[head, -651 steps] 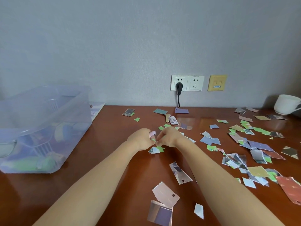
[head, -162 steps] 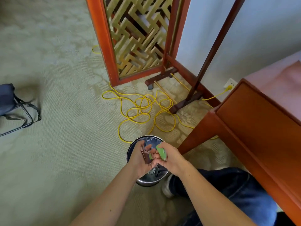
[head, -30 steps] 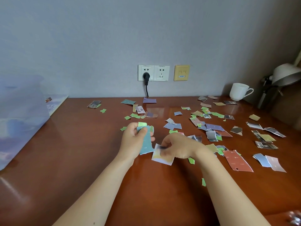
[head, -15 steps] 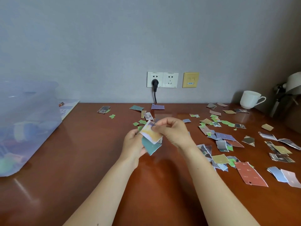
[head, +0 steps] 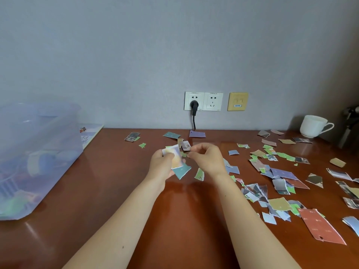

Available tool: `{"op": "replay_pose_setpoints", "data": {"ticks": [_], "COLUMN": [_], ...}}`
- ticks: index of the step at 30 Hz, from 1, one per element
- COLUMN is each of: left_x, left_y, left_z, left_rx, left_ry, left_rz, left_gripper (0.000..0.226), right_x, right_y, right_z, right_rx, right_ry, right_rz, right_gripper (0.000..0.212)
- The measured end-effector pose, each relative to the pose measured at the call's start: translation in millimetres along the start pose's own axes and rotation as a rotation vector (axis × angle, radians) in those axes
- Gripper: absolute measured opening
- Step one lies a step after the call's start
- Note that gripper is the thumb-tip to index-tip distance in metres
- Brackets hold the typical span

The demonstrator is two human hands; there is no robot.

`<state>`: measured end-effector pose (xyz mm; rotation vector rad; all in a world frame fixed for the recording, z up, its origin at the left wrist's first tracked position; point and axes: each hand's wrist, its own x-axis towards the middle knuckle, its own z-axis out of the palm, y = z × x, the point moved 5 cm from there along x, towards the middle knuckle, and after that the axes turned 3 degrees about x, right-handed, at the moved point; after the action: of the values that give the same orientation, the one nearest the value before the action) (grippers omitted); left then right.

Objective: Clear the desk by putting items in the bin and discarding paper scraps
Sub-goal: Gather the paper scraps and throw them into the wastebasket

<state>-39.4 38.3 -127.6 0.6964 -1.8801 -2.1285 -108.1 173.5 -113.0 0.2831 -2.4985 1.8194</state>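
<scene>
Pale, torn scrap (head: 174, 157) shifted into left hand's (head: 162, 166) grip.

The bench (head: 108, 187) is dark red-brown wood with a glossy top. A clear plastic bin (head: 44, 144) stands at its left edge, and a printed sheet (head: 91, 133) lies just behind it by the back edge. A white cup (head: 311, 126) sits near the back right corner. Torn paper scraps (head: 256, 191) litter the right half. A few more lie along the back edge, among them a purple scrap (head: 197, 134). A large red scrap (head: 320, 226) lies toward the front right.
</scene>
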Motion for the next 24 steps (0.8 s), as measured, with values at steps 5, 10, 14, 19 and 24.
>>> {"op": "replay_pose_setpoints", "data": {"ticks": [5,10,14,19,24], "left_x": [18.9,26.6,24.1,21.3,27.2], "left_y": [-2.7,-2.9,-4.9,-8.3,-10.2], "left_z": [-9.8,-12.2,-9.8,-10.8,-16.7], "left_rx": [0.35,0.571,0.777,0.741,0.584], "left_ry": [0.063,0.085,0.157,0.18,0.159], "left_rz": [0.13,0.205,0.284,0.312,0.348], "left_gripper": [0.014,0.02,0.019,0.019,0.014], "right_x": [-5.5,-6.4,-6.8,-8.4,-8.2], "right_y": [22.5,25.4,20.9,16.5,16.9], "right_z": [-0.2,5.5,16.6,17.8,16.2], "right_rx": [-0.519,-0.882,-0.805,-0.674,-0.554], "right_ry": [-0.001,-0.068,-0.177,-0.255,-0.244], "right_rz": [-0.008,0.027,0.003,0.015,-0.011], "right_gripper": [0.021,0.047,0.04,0.037,0.04]}}
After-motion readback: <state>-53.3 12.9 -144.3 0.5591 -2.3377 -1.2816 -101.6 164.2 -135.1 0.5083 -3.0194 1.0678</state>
